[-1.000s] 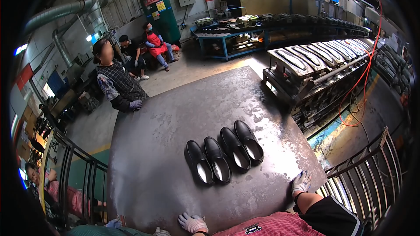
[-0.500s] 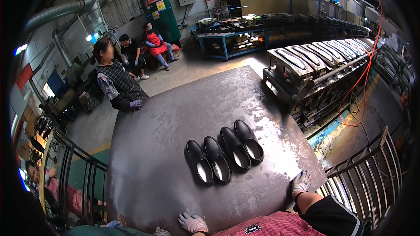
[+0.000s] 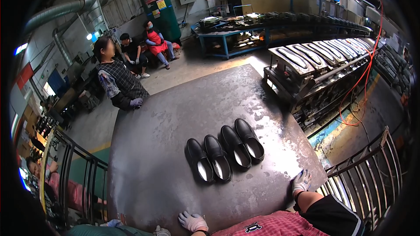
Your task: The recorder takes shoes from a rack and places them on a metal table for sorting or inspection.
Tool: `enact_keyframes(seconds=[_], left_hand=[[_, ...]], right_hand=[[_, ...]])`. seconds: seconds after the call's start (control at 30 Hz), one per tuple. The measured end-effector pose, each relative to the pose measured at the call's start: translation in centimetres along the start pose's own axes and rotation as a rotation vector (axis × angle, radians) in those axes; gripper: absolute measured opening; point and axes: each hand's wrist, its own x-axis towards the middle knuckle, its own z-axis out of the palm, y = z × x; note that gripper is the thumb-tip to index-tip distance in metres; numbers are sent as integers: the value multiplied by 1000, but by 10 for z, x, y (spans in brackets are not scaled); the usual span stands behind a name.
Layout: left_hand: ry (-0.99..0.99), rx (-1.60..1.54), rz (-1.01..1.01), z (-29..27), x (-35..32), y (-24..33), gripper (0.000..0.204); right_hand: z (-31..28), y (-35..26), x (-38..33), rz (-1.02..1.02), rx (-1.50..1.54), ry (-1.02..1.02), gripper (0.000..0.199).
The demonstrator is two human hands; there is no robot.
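Observation:
Several black slip-on shoes (image 3: 225, 150) lie side by side in a row on a large dark metal table (image 3: 175, 118), toes pointing away from me. My left hand (image 3: 192, 221), in a white glove, rests on the table's near edge and holds nothing. My right hand (image 3: 301, 180), also gloved, lies flat on the near right corner of the table with its fingers spread, a short way from the rightmost shoe.
A person in a dark patterned top (image 3: 118, 81) stands at the table's far left corner. Two people (image 3: 144, 50) sit by a green tank (image 3: 162, 11). A rack of shoe moulds (image 3: 319, 59) stands at right, metal railings (image 3: 372, 166) at lower right and lower left. Another gloved hand (image 3: 111, 223) shows at the bottom left.

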Motion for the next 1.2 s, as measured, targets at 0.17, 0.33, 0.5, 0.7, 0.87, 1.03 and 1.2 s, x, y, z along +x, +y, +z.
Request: enact_keyframes(seconds=[0.17, 0.33, 0.5, 0.7, 0.87, 1.03, 1.2], left_hand=[[-19, 10, -2, -2, 1, 1, 44], [-32, 19, -9, -1, 2, 1, 44], [-27, 20, -7, -1, 1, 2, 44], [-24, 18, -7, 0, 1, 0, 44], [-29, 21, -15, 1, 1, -1, 45], [-31, 12, -11, 0, 1, 1, 45], [-27, 16, -3, 2, 1, -2, 45]], right_hand=[[-2, -1, -1, -1, -8, -2, 44], [-6, -5, -1, -7, -4, 1, 43], [-1, -1, 0, -6, -11, 7, 43], [-7, -4, -2, -10, -7, 4, 43], [-9, -5, -2, -9, 7, 4, 44], [-6, -3, -1, -7, 12, 16, 43], [-9, -5, -2, -10, 11, 16, 43]])
